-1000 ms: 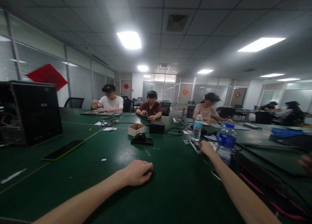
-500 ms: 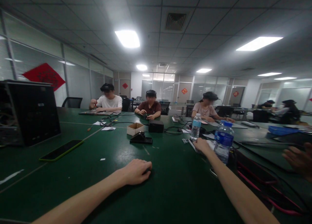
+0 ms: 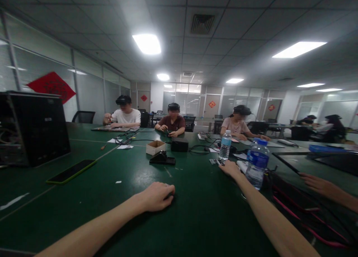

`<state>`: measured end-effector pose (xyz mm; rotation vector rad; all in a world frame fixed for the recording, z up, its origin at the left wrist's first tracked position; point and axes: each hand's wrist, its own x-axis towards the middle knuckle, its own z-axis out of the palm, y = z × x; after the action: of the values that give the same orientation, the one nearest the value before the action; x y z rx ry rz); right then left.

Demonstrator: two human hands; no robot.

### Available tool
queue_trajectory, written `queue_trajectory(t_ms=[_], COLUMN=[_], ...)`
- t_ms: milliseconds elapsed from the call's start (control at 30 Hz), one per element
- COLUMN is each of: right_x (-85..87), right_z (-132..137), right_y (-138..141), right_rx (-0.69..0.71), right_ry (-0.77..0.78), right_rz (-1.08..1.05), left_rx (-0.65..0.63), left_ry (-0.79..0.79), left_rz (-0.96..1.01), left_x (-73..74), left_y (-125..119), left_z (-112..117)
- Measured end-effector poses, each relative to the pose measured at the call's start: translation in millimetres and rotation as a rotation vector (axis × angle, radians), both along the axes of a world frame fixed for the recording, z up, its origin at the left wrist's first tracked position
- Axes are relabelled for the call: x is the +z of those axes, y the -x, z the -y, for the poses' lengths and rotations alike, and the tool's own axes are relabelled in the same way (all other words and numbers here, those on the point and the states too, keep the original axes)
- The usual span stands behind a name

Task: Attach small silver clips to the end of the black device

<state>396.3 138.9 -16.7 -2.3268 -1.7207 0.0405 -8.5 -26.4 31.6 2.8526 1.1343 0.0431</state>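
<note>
My left hand (image 3: 156, 198) rests on the green table (image 3: 201, 212) near its front, fingers curled down over a small dark thing I cannot make out. My right hand (image 3: 231, 168) is stretched far forward and lies on the table just left of a water bottle with a blue label (image 3: 257, 167). Its fingers point away from me toward a small flat part (image 3: 212, 161); they are too foreshortened to show whether they grip anything. A second, smaller bottle (image 3: 225, 145) stands just beyond.
A co-worker's hand (image 3: 316, 183) reaches in from the right over a dark case with red cables (image 3: 296, 208). A black computer case (image 3: 33, 128) and a green-edged phone (image 3: 71, 171) lie left. A cardboard box (image 3: 156, 148), black boxes and three seated people are farther back.
My right hand has slid a little forward and left beside the bottle. The co-worker's hand has come further in from the right edge. My left hand has stayed put.
</note>
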Motion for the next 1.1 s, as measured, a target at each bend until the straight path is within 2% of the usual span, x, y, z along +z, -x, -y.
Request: queue_trajectory(t_ms=[467,733,1100], right_x=[-0.9,-5.0,-5.5], right_z=[4.5,2.1,6.3], right_y=[8.8,6.4,9.9], right_rx=[-0.025,-0.014,-0.025], right_ry=[0.05,0.043,0.028], right_rz=[0.044,0.048,0.035], left_rx=[0.001,-0.007,-0.009], left_ry=[0.012,-0.033,-0.007], left_rz=[0.018,-0.007,0.018], left_x=[0.4,-6.1,-2.3], left_y=[1.1,1.2,1.4], left_z=[0.5,-3.6,-1.0])
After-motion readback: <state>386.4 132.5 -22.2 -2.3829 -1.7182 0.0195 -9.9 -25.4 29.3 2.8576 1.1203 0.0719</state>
